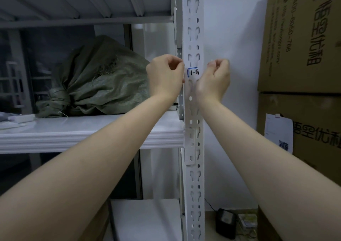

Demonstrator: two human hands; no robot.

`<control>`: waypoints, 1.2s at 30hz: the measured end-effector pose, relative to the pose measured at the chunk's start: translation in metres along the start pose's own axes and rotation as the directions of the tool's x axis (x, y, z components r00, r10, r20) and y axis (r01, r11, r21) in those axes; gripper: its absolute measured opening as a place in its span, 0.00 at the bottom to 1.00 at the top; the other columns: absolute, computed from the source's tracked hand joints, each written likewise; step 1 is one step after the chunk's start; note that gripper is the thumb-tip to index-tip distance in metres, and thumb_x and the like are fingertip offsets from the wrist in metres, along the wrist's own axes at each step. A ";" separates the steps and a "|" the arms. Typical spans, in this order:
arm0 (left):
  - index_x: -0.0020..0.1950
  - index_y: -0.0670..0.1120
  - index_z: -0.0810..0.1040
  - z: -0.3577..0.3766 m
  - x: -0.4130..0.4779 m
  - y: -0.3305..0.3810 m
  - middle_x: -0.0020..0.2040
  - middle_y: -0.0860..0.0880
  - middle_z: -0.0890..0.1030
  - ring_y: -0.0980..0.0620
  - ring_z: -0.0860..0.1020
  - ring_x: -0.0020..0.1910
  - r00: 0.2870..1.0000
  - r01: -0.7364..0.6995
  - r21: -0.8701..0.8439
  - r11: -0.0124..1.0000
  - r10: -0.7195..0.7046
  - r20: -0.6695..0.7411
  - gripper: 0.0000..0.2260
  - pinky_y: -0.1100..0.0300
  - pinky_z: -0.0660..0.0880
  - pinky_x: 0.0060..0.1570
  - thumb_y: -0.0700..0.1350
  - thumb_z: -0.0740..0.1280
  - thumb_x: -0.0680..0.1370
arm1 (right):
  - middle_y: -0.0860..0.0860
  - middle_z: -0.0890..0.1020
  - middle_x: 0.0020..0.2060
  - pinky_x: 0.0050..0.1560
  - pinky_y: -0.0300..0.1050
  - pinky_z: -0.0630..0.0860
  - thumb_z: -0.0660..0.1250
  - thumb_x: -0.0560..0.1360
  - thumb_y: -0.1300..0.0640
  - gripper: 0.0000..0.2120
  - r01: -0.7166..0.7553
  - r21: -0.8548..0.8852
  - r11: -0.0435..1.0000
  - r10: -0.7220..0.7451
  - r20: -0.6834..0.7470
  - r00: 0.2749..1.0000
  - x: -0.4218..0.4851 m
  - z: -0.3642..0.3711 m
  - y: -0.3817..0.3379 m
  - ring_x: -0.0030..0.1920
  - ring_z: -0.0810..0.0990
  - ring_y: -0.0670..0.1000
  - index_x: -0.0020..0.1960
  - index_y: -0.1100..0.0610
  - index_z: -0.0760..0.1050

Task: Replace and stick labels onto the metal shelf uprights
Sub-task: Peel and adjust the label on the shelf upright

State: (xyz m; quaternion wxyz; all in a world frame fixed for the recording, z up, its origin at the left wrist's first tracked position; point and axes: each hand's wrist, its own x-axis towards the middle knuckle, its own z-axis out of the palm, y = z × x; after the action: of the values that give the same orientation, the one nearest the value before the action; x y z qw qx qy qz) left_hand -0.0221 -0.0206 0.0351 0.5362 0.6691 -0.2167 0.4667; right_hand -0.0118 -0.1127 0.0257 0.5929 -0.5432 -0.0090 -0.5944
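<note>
A white label (192, 72) with a blue edge and the writing "1-8" sits on the front of the tall white metal upright (193, 111). It is near the middle of the picture, higher than the shelf board (73, 130). The left hand (165, 76) is up at the left side of the upright, just beside the label. The right hand (215, 78) is at the right side and hides the label's right end. Both hands have their fingers curled in, with thumb and fingertips close together. I cannot tell if they pinch a bit of the label or nothing at all. I think one hand is on each side so the label sits straight and can be pushed flat. It looks nearly stuck on. A green sack (103, 82) lies on the shelf to the left, and brown boxes (299, 37) stand at the right.
</note>
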 end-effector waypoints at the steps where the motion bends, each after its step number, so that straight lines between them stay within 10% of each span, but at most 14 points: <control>1: 0.42 0.46 0.84 0.001 0.001 -0.004 0.37 0.52 0.83 0.55 0.82 0.32 0.999 -0.040 0.069 0.997 0.040 0.004 0.05 0.55 0.82 0.40 0.40 0.70 0.75 | 0.52 0.77 0.42 0.46 0.47 0.71 0.54 0.80 0.60 0.05 -0.085 0.013 0.996 0.085 0.007 0.996 0.001 0.002 0.001 0.44 0.76 0.55 0.45 0.56 0.66; 5: 0.44 0.47 0.85 0.007 0.001 -0.017 0.45 0.51 0.82 0.60 0.76 0.33 0.985 -0.167 0.229 0.959 0.170 0.006 0.02 0.61 0.77 0.43 0.44 0.72 0.74 | 0.53 0.76 0.49 0.44 0.43 0.67 0.51 0.81 0.58 0.09 -0.359 -0.043 0.933 0.361 0.081 0.929 -0.001 0.005 0.008 0.47 0.74 0.55 0.55 0.58 0.69; 36: 0.48 0.45 0.84 0.033 -0.014 -0.027 0.47 0.48 0.84 0.47 0.81 0.43 0.939 -0.296 0.261 0.919 0.330 -0.098 0.05 0.51 0.78 0.45 0.42 0.69 0.76 | 0.52 0.70 0.43 0.41 0.43 0.63 0.47 0.82 0.60 0.12 -0.187 -0.065 0.980 0.192 0.081 0.978 -0.010 0.002 0.014 0.42 0.69 0.53 0.58 0.64 0.65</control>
State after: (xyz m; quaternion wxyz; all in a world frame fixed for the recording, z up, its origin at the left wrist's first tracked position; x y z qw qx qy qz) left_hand 0.0057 -0.0448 0.0095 0.3825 0.6516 -0.2241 0.6155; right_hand -0.0030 -0.1083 0.0111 0.6302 -0.5835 0.0340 -0.5111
